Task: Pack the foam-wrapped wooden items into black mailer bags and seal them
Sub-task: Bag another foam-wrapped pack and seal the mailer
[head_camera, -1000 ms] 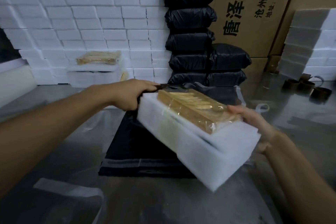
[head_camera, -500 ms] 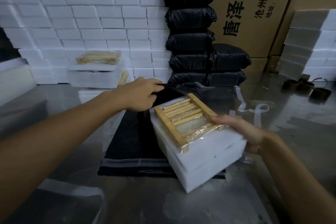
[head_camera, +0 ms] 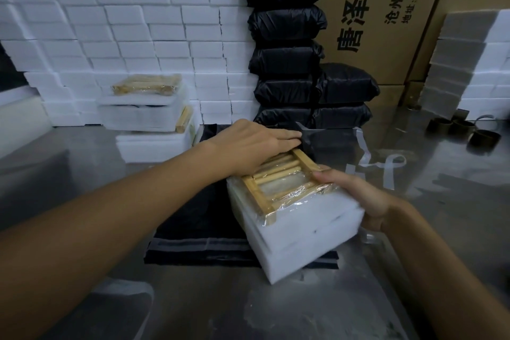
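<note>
the foam-wrapped wooden item (head_camera: 287, 207), a slatted wooden rack under clear film seated in a thick white foam block, sits tilted at the middle of the counter (head_camera: 414, 201), its near corner on the bare metal and the rest over a flat black mailer bag (head_camera: 198, 218). the right hand (head_camera: 356, 196) grasps the foam block at its right end, thumb curled over the top edge by the film and the fingers wrapped round the side. the left hand (head_camera: 256, 146) lies flat with straight fingers across the far end of the rack, fingertips reaching the raised black mouth of the bag (head_camera: 328, 143); whether they pinch the plastic i cannot tell. both forearms run in from the bottom corners.

just right of the bag's mouth, loose strips of pale release liner (head_camera: 386, 165) curl on the counter. behind the bag stands a pile of packed black mailers (head_camera: 287, 44), five high on the left with two more stacked to its right. left of that pile rises a wall of white foam blocks (head_camera: 124, 27), and in front of the wall sit more foam-wrapped racks (head_camera: 146, 102), stacked on foam sheets. cardboard cartons with printed chinese characters (head_camera: 386, 8) stand at the back. at far right is another stack of foam pieces (head_camera: 469, 63), with a few dark empty tape cores (head_camera: 463, 130) near its foot. a translucent plastic sheet (head_camera: 121, 312) lies at the near left edge.
</note>
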A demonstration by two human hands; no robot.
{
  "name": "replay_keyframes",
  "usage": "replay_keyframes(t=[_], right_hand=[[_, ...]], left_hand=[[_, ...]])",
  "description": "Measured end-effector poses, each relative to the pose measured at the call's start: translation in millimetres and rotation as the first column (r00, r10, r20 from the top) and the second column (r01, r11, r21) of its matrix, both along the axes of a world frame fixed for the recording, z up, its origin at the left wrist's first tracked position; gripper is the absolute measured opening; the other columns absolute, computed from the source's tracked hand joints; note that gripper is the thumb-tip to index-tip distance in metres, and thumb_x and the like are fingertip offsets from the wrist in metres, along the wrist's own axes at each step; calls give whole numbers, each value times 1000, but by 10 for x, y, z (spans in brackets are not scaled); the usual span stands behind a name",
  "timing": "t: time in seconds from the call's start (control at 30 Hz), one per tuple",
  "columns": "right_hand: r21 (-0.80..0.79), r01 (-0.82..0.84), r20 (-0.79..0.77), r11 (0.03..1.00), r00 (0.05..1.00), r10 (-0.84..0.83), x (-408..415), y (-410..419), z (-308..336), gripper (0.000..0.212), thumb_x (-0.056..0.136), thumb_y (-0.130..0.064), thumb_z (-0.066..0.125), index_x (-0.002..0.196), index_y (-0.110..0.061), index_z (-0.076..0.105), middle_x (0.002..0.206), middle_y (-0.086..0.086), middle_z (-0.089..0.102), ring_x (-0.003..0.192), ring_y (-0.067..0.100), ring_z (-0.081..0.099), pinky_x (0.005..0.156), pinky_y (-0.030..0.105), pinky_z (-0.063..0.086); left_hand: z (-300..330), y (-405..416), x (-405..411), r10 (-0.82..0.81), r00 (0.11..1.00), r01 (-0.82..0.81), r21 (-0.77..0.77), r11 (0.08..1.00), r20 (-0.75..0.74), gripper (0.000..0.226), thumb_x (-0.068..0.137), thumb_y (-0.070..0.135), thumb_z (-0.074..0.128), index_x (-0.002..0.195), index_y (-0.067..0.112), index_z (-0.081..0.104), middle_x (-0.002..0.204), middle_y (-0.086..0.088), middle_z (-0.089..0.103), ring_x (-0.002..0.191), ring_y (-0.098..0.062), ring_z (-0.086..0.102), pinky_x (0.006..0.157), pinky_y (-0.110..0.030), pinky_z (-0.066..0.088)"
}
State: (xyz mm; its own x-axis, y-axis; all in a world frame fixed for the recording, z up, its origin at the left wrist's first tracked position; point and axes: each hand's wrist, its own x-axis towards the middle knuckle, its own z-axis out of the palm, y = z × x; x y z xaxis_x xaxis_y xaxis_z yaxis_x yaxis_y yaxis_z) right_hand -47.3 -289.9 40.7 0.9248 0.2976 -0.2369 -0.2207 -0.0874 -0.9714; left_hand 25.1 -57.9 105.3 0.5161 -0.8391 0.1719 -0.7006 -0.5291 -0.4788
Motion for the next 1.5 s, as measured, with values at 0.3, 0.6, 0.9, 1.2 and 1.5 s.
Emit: replay_keyframes(t=[0.3, 0.6, 0.9, 1.2, 1.5], right_hand=[[46, 56, -2, 997, 998, -56, 34, 18, -68, 59, 71, -52, 75, 123, -27, 66, 116, 8, 73, 96, 25, 74, 70, 30, 59], [108, 173, 21, 979, 984, -176, 81, 5, -110, 48, 69, -49, 79, 111, -28, 68, 103, 9, 76, 88, 25, 74, 74, 35, 55], [124, 198, -1, 972, 980, -199, 59, 136, -63, 72, 59, -50, 82, 120, -14, 66, 102, 17, 74, 81, 30, 73, 65, 34, 58], [49, 215, 90, 975, 972, -218, 72, 295, -107, 73, 65, -47, 74, 135, -31, 59, 124, 7, 69, 105, 26, 71, 94, 40, 53], [30, 336, 92, 941, 937, -337, 46, 352, -117, 61, 55, -53, 80, 102, -15, 77, 106, 17, 75, 99, 37, 69, 93, 45, 49]], left_hand=[[-271, 387, -146, 215, 975, -146, -564, 813, 58, 39, 79, 1, 65, 110, 14, 44, 108, -7, 54, 83, -32, 58, 53, -40, 42], [-832, 622, -255, 455, 839, -534, -614, 581, -300, 32, 89, 31, 58, 64, 19, 43, 60, 3, 44, 58, -20, 41, 53, -30, 31], [-919, 670, -524, 130, 946, -320, -798, 511, -295, 46, 78, 9, 68, 53, 20, 31, 44, 7, 35, 41, -11, 38, 44, -23, 21], [-1102, 713, -413, 155, 889, -456, -809, 371, -430, 42, 83, 20, 67, 54, 19, 36, 49, 3, 44, 48, -11, 46, 45, -26, 29], [-1045, 688, -464, 75, 940, -335, -850, 406, -334, 48, 79, 1, 67, 56, 20, 28, 52, 9, 34, 49, -11, 36, 46, -17, 25]])
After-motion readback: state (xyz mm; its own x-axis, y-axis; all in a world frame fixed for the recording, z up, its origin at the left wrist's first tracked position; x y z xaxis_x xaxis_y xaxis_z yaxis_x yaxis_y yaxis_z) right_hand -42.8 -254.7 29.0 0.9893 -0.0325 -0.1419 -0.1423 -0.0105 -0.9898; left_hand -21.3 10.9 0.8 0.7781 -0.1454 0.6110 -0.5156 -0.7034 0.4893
